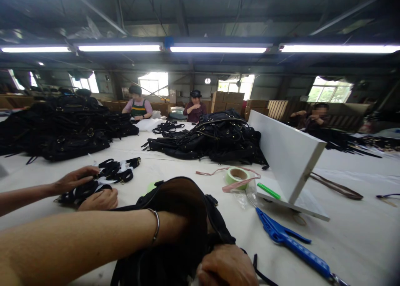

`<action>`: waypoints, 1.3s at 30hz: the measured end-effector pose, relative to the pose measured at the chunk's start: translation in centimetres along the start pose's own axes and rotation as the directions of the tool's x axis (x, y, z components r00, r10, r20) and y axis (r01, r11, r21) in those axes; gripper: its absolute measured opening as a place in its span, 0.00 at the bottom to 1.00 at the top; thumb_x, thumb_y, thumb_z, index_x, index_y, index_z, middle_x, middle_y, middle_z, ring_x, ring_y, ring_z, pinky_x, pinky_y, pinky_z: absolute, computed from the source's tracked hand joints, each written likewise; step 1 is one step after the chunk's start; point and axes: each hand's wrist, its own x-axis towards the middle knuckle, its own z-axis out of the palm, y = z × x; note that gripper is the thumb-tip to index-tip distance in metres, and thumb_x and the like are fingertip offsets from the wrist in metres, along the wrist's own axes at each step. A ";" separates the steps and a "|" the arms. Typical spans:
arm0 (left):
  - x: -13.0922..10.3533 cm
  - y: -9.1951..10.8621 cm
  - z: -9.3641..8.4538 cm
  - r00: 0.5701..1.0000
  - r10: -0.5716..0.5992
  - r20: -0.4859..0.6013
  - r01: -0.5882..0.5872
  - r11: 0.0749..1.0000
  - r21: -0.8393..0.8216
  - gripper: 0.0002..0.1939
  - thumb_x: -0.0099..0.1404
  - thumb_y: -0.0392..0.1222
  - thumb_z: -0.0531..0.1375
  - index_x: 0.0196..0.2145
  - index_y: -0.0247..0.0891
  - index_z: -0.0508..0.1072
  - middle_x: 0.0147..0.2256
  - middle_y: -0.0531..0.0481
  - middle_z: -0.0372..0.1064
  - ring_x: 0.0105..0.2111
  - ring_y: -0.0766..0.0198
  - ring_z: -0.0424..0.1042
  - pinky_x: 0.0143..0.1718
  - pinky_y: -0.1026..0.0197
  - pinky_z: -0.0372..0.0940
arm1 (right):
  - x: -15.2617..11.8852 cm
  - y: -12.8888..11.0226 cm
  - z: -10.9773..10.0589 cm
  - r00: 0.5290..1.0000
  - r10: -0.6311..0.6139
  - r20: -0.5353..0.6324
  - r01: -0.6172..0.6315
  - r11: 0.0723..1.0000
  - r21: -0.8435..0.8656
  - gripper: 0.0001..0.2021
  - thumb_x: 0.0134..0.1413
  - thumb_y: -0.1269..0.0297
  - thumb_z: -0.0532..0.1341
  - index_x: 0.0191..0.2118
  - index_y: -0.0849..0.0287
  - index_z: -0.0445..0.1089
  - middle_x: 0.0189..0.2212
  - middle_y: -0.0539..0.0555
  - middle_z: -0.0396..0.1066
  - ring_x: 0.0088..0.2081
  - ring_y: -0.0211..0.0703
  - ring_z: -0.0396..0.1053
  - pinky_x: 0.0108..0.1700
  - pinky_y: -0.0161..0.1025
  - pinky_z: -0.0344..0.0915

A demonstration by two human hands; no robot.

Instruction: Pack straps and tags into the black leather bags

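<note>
A black bag (150,259) with a brown lining lies open at the lower middle of the table. My left forearm, with a silver bracelet (156,226) at the wrist, reaches into the bag's opening, and the hand itself is hidden inside. My right hand (229,264) is closed on the bag's near right edge, fingers curled round the rim. To the right of the bag lies a blue tool (290,240) with a lever handle.
Another person's hands (100,198) handle black straps (117,169) at the left. Black bags (215,140) are heaped farther back. A white board (281,152) stands upright at the right, near a green tape roll (237,177) and a green marker (268,191). People sit beyond.
</note>
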 end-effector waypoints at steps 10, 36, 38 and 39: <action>1.6 -3.9 0.1 0.963 -0.084 0.258 0.074 0.996 0.052 0.24 0.60 0.58 0.52 0.35 0.32 0.72 0.45 0.50 0.70 0.52 0.61 0.64 0.60 0.63 0.55 | 1.0 -1.9 -0.7 0.980 0.197 0.043 -0.201 0.960 0.193 0.04 0.63 0.68 0.59 0.35 0.57 0.68 0.26 0.46 0.72 0.27 0.34 0.70 0.33 0.33 0.60; -4.1 27.4 13.8 0.804 0.050 0.592 -0.123 0.989 0.084 0.06 0.62 0.42 0.62 0.28 0.39 0.75 0.21 0.60 0.67 0.22 0.73 0.62 0.26 0.68 0.52 | 3.0 -1.9 -0.6 0.750 0.602 0.272 -0.658 0.719 0.223 0.11 0.57 0.63 0.59 0.26 0.59 0.71 0.19 0.47 0.67 0.22 0.33 0.61 0.27 0.32 0.54; -4.3 27.5 13.6 0.805 0.069 0.589 -0.131 0.989 0.063 0.05 0.62 0.40 0.63 0.28 0.40 0.76 0.22 0.60 0.68 0.23 0.74 0.64 0.27 0.68 0.53 | 3.1 -2.0 -0.6 0.733 0.621 0.280 -0.678 0.705 0.211 0.11 0.57 0.62 0.59 0.25 0.59 0.71 0.19 0.46 0.66 0.22 0.33 0.59 0.26 0.33 0.53; -4.5 27.5 13.5 0.806 0.076 0.588 -0.131 0.990 0.052 0.04 0.61 0.39 0.63 0.29 0.40 0.76 0.23 0.60 0.69 0.24 0.74 0.65 0.27 0.68 0.53 | 3.1 -2.1 -0.6 0.726 0.626 0.285 -0.685 0.698 0.210 0.12 0.56 0.62 0.59 0.25 0.59 0.70 0.18 0.46 0.65 0.22 0.33 0.59 0.26 0.33 0.53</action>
